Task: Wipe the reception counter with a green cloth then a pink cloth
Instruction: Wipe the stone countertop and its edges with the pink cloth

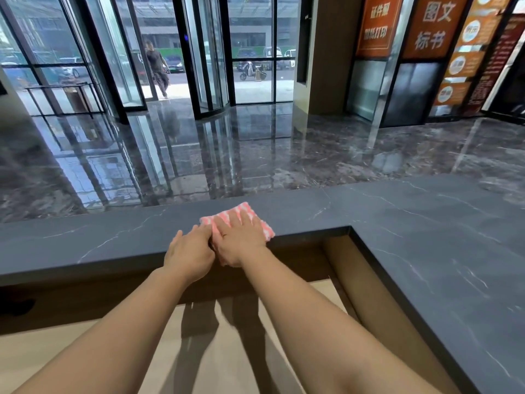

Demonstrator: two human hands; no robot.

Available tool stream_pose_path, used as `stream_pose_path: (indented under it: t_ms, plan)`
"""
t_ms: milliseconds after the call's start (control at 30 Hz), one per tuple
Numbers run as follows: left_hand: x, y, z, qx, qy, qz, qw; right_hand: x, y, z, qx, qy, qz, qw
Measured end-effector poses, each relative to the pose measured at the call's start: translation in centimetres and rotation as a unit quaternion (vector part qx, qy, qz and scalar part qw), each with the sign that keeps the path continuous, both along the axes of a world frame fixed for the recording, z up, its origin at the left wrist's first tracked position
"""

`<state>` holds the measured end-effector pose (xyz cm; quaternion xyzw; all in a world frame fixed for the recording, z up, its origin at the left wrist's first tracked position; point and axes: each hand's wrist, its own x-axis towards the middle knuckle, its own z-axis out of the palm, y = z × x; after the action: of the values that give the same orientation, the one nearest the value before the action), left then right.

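Both bare forearms reach forward over the pale lower desk [93, 351] to the dark stone counter [113, 237]. We find the pink cloth [265, 230] lying folded on the counter's near edge, close to its inner corner. We record the right hand [241, 240] pressed flat on it, fingers straight and slightly apart. The left hand [190, 253] rests just beside, fingers together, tips meeting the cloth's left edge; we cannot tell whether they pinch it. Beyond lies a glossy marble floor [255, 155].
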<state>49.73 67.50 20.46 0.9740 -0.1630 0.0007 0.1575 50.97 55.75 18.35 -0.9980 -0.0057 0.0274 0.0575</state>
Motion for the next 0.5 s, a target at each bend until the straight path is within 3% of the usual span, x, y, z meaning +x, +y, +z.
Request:
stream_pose_path:
  t_ms: [100, 233, 367, 500]
  plan:
    - [-0.6, -0.9, 0.0, 0.028, -0.021, -0.003, 0.999, -1.7, -4.8, 0.1, -0.084, -0.048, 0.025, 0.995]
    - [-1.3, -3.0, -0.3, 0.031, -0.022, -0.031, 0.999, -5.0, -12.7, -0.2, -0.057, -0.090, -0.121, 0.987]
    - [-1.8, -4.5, -0.7, 0.031, -0.030, -0.036, 0.998, -6.3, -14.1, -1.8, 0.028, -0.075, -0.218, 0.973]
    - [-1.8, -4.4, -0.7, 0.023, -0.039, -0.032, 0.998, -5.2, -10.6, -2.8, 0.155, -0.129, -0.309, 0.930]
